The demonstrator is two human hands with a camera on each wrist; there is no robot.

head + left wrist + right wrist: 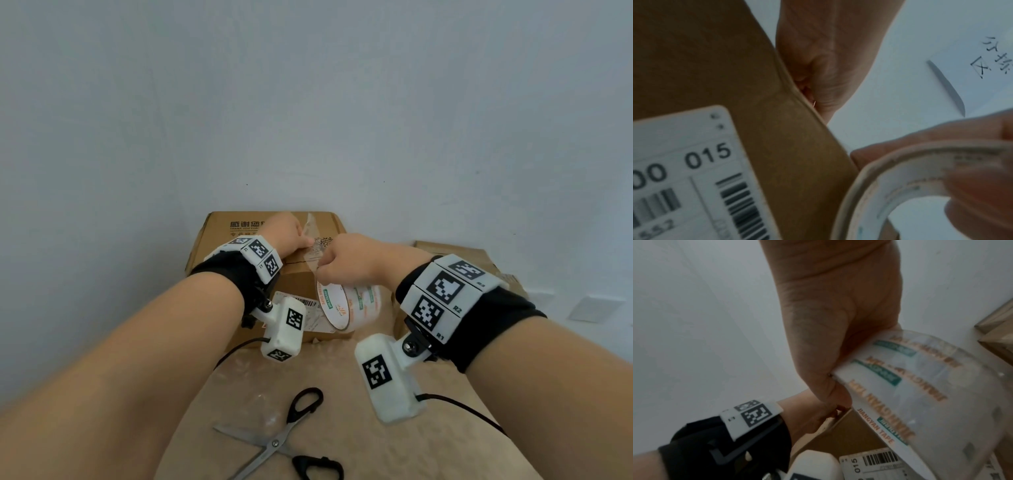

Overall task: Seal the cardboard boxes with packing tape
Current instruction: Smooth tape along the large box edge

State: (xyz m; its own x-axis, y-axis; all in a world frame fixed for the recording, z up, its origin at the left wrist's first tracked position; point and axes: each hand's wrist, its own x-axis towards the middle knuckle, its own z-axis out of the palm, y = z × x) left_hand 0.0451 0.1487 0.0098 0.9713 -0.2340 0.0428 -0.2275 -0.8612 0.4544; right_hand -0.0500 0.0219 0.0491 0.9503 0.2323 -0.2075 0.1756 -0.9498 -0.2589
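A brown cardboard box (212, 246) stands against the wall with a shipping label (308, 308) on its front face. My left hand (287, 233) lies on the box top, its fingers pressing a clear tape strip (313, 233) that runs over the lid. My right hand (349, 260) grips the tape roll (352, 305) just in front of the box's near edge. The right wrist view shows my right hand (834, 321) curled round the printed tape roll (920, 394). In the left wrist view my left hand (828, 56) shows above the box (705, 65); its fingertips are hidden.
Open scissors (284, 442) with black handles lie on the beige surface close to me. A second cardboard box (462, 250) sits to the right, behind my right wrist. A plain wall rises right behind both boxes.
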